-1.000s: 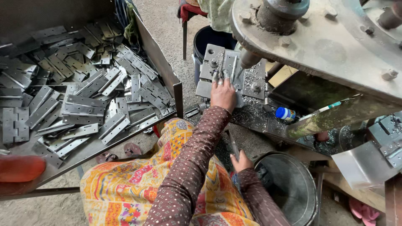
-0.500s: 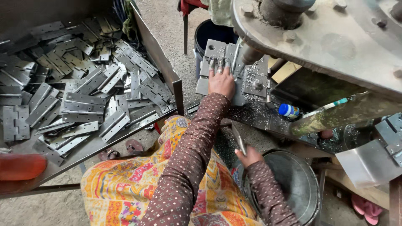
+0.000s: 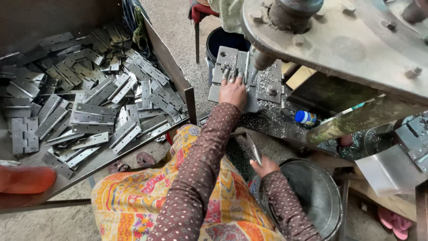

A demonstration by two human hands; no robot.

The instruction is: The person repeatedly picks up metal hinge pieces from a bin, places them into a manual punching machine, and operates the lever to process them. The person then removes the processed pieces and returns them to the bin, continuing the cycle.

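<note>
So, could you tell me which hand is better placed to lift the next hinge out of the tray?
Probably the left. The left hand is nearer the tray; the right hand grips a metal strip.

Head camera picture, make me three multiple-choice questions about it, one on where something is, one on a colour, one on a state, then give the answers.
1. Where does the heap of flat grey metal hinge plates lie?
A. In the large metal tray on the left
B. Inside the round steel bucket
C. On the person's lap

2. What colour is the cap of the small bottle beside the machine?
A. Red
B. Blue
C. Green

3. What is the left hand doing?
A. Hanging free in the air
B. Gripping the bucket rim
C. Pressing flat on the grey metal plate under the press

Answers: 1 A, the hinges fill the tray left of the lap. 2 B, the cap shows blue against the metal shavings. 3 C, the fingers lie spread on the plate, while the right hand holds a thin metal strip above the round steel bucket.
</note>
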